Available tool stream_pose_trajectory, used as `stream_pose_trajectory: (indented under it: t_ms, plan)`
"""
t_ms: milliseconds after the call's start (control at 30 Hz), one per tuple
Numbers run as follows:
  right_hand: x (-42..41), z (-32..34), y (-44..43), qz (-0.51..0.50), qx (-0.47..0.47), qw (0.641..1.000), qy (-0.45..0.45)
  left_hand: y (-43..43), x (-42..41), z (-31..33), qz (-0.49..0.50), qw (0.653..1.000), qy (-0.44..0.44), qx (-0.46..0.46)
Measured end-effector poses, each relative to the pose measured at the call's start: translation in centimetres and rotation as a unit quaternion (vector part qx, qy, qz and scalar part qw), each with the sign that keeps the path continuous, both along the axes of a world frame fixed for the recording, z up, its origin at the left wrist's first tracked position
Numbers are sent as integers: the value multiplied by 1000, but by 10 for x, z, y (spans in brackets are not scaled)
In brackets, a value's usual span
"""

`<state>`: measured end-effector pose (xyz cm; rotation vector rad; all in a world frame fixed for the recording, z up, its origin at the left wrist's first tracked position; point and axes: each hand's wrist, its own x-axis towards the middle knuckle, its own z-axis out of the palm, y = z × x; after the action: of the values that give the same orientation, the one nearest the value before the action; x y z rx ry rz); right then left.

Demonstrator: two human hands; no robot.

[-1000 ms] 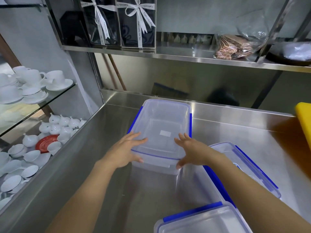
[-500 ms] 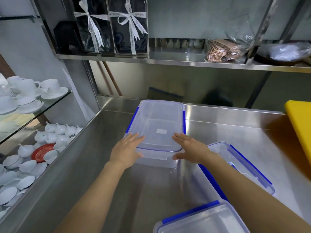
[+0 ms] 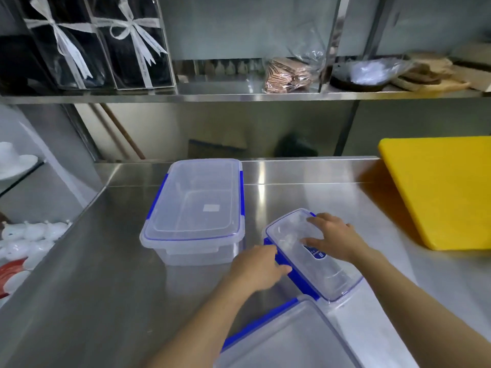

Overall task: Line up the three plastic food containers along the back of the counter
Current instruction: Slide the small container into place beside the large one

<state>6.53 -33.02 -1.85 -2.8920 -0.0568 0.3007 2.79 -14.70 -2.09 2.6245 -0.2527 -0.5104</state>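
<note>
A large clear container with blue clips (image 3: 196, 208) stands free near the back of the steel counter (image 3: 87, 274), left of centre. A smaller clear container with blue clips (image 3: 329, 272) lies at an angle to its right. My left hand (image 3: 259, 266) presses against that container's blue left side. My right hand (image 3: 333, 237) rests flat on its lid, fingers spread. A third clear container (image 3: 287, 341) sits at the near edge, partly cut off by the frame.
A yellow cutting board (image 3: 446, 192) lies on the counter at the right. A steel shelf (image 3: 239, 95) overhangs the back with ribboned black boxes (image 3: 98, 43) and bagged items. White crockery (image 3: 26, 235) is stacked left of the counter.
Both hands left the large container, which now stands near the back, and moved right onto the smaller container. The view has shifted right.
</note>
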Motion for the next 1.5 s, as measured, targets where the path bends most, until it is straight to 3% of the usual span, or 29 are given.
stream_pose_trajectory:
  t_ms: [133, 400, 567, 633, 767, 933, 1100, 1233, 1333, 1500]
  plan:
    - [-13, -15, -25, -55, 49, 996, 52, -22, 2, -32, 17, 996, 79, -35]
    - [-13, -30, -19, -78, 25, 995, 60, -32, 6, -40, 97, 974, 77, -190]
    - [-9, -30, -28, -46, 132, 985, 105, -27, 13, -46, 94, 971, 104, -195]
    - [-9, -29, -37, -2, 92, 985, 146, -24, 12, -47, 68, 971, 84, -215]
    - [-11, -27, -41, 84, -11, 988, 126, -23, 9, -51, -3, 990, -22, -141]
    - [-5, -29, -39, 76, 55, 994, 59, -24, 9, -43, -83, 972, -215, -46]
    - [6, -36, -36, 79, 88, 992, -47, -25, 24, -57, -73, 935, -347, 5]
    - [19, -48, -28, 55, 70, 991, -104, -33, 43, -64, -50, 930, -360, 49]
    - [36, -55, -21, 48, 42, 989, -137, -38, 55, -64, -16, 949, -308, 62]
    - [62, -59, -16, 58, -52, 996, -47, -34, 82, -70, -33, 978, -171, 115]
